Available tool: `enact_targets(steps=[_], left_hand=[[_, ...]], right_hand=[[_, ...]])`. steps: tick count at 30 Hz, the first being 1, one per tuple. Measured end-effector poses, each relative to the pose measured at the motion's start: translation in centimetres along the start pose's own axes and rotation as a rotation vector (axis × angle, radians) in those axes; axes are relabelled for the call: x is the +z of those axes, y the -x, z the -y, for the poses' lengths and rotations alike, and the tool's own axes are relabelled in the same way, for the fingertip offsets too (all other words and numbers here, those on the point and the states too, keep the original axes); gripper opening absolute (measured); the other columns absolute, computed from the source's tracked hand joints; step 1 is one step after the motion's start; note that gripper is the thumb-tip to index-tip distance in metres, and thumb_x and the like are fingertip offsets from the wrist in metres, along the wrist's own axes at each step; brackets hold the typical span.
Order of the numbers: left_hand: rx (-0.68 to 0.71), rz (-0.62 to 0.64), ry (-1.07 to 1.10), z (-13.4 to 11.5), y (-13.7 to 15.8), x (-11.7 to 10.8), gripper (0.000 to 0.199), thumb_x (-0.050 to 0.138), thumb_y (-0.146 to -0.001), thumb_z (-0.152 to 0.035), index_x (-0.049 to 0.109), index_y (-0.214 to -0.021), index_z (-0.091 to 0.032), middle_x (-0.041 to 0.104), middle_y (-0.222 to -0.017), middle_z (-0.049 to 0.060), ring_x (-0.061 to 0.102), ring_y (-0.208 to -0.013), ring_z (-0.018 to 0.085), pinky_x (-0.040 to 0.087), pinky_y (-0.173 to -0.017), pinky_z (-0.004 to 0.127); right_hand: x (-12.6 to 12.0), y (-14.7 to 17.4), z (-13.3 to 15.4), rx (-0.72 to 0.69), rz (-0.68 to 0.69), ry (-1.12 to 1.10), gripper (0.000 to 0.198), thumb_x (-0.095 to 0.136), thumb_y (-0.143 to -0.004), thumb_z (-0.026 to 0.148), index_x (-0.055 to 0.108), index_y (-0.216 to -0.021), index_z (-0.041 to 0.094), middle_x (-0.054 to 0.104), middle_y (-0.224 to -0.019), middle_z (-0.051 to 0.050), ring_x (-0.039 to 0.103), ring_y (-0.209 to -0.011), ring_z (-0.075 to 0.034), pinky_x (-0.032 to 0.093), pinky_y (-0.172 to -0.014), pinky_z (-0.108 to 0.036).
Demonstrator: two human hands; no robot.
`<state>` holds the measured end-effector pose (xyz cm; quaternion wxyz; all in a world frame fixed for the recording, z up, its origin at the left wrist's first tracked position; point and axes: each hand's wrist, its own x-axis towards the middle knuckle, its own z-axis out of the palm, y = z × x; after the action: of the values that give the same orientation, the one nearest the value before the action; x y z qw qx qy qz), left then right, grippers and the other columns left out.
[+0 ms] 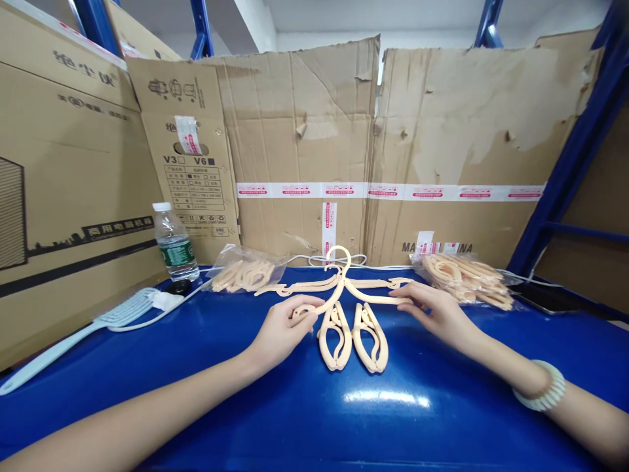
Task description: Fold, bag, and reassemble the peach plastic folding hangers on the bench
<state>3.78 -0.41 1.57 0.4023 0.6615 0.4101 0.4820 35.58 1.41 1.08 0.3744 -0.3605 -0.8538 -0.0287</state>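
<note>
A cream plastic folding hanger is held between both hands, its hook pointing up and its two arms spread. My left hand is closed round the left arm's end, and my right hand pinches the right arm near its tip. Just below lie two folded hangers, a left one and a right one, side by side on the blue table. Behind the held hanger, an unfolded hanger lies flat, partly hidden by it.
Clear bags of cream hangers lie at left and right. A water bottle, a light-blue brush and a dark phone are farther out. Cardboard sheets stand behind, with a white cable along their foot.
</note>
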Motion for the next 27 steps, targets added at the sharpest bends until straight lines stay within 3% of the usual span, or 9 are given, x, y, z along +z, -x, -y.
enact_targets(steps=[5, 14, 21, 24, 27], left_hand=[[-0.030, -0.085, 0.020, 0.8, -0.5, -0.3, 0.031, 0.073, -0.070, -0.028, 0.070, -0.099, -0.016, 0.070, -0.104, 0.007, 0.064, -0.069, 0.015, 0.052, -0.069, 0.029], [-0.082, -0.105, 0.090, 0.3, -0.4, 0.0, 0.034, 0.077, -0.067, -0.032, 0.069, -0.096, -0.015, 0.068, -0.077, 0.002, 0.065, -0.066, 0.015, 0.051, -0.068, 0.027], [-0.093, -0.122, 0.140, 0.4, -0.5, -0.1, 0.034, 0.079, -0.066, -0.031, 0.070, -0.094, -0.014, 0.068, -0.079, 0.002, 0.064, -0.066, 0.014, 0.051, -0.068, 0.026], [-0.105, -0.119, 0.167, 0.6, -0.6, -0.1, 0.032, 0.079, -0.066, -0.031, 0.071, -0.093, -0.014, 0.068, -0.081, 0.003, 0.063, -0.066, 0.014, 0.051, -0.068, 0.026], [-0.113, -0.120, 0.198, 0.7, -0.5, -0.1, 0.033, 0.080, -0.066, -0.031, 0.071, -0.093, -0.015, 0.068, -0.083, 0.002, 0.063, -0.067, 0.013, 0.051, -0.069, 0.026]], right_hand=[[-0.6, 0.0, -0.5, -0.061, -0.046, 0.199, 0.019, 0.050, -0.096, 0.028, 0.068, -0.100, 0.024, 0.071, -0.089, -0.009, 0.060, -0.082, -0.029, 0.048, -0.072, -0.044], [-0.7, 0.6, 0.7, 0.067, -0.093, 0.438, 0.030, 0.038, -0.096, 0.020, 0.067, -0.101, 0.024, 0.072, -0.101, -0.008, 0.068, -0.075, -0.024, 0.048, -0.058, -0.032], [-0.5, 0.1, 1.1, 0.044, -0.168, 0.152, 0.021, 0.043, -0.095, 0.024, 0.063, -0.099, 0.022, 0.051, -0.116, -0.014, 0.062, -0.086, -0.025, 0.056, -0.075, -0.043], [0.0, 0.2, 1.1, 0.144, -0.182, -0.087, 0.021, 0.052, -0.092, 0.028, 0.060, -0.112, 0.024, 0.050, -0.121, -0.014, 0.063, -0.082, -0.022, 0.058, -0.077, -0.043], [0.2, 0.3, 1.1, 0.269, -0.133, -0.348, 0.039, 0.064, -0.087, 0.035, 0.054, -0.123, 0.024, 0.058, -0.119, -0.013, 0.066, -0.079, -0.021, 0.060, -0.077, -0.042]])
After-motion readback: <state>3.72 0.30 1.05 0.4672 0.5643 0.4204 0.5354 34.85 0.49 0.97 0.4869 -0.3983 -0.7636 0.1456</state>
